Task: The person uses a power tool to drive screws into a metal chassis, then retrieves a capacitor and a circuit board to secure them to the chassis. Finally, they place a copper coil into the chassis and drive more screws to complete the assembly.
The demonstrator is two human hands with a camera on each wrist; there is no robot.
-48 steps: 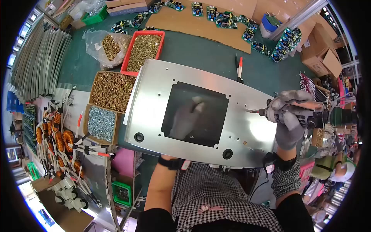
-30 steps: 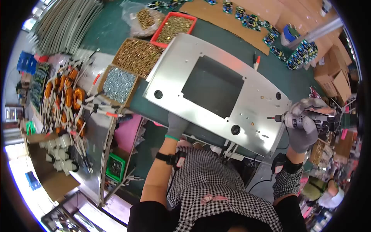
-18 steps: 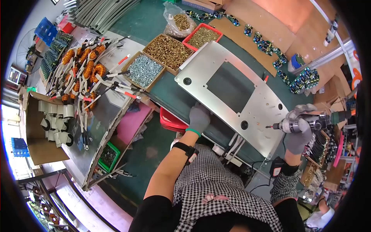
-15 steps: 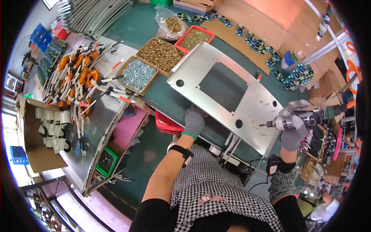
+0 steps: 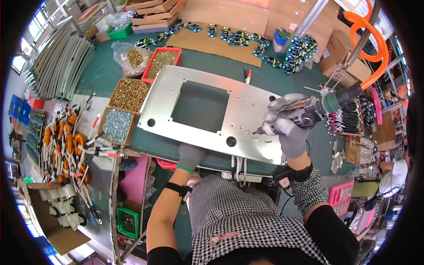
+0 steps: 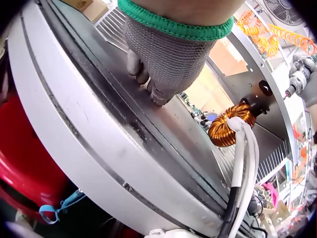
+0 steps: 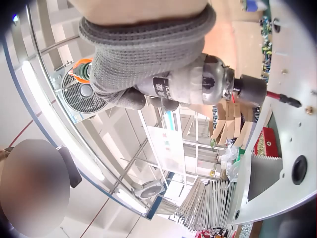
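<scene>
A silvery sheet-metal panel point(image 5: 201, 137) with a large rectangular cutout lies raised over the bench. My gloved right hand point(image 5: 287, 126) grips a pneumatic screwdriver point(image 7: 218, 84), fingers wrapped round its body. The tool's bit point(image 7: 285, 99) points at the panel, its tip close beside a small brass screw point(image 7: 310, 110). At the panel's front edge my gloved left hand point(image 5: 191, 154) reaches underneath. In the left wrist view its fingers point(image 6: 158, 94) hang loosely bent, tips down at the bench surface, holding nothing visible. A copper-wound coil point(image 6: 233, 126) with white leads hangs under the panel.
Open boxes of brass bolts point(image 5: 129, 96) and silvery nuts point(image 5: 117, 126), plus a red tray point(image 5: 163, 62) of small fasteners, stand left of the panel. Circuit boards point(image 5: 238, 39) line the back. A marker-like red-and-black tool point(image 5: 248, 76) lies behind the panel. Coils with leads point(image 5: 70, 143) crowd the left.
My right hand has brought the screwdriver leftward over the panel, to the lower brass screw. My left hand stays near the front edge. The head view has swung left, then back.
</scene>
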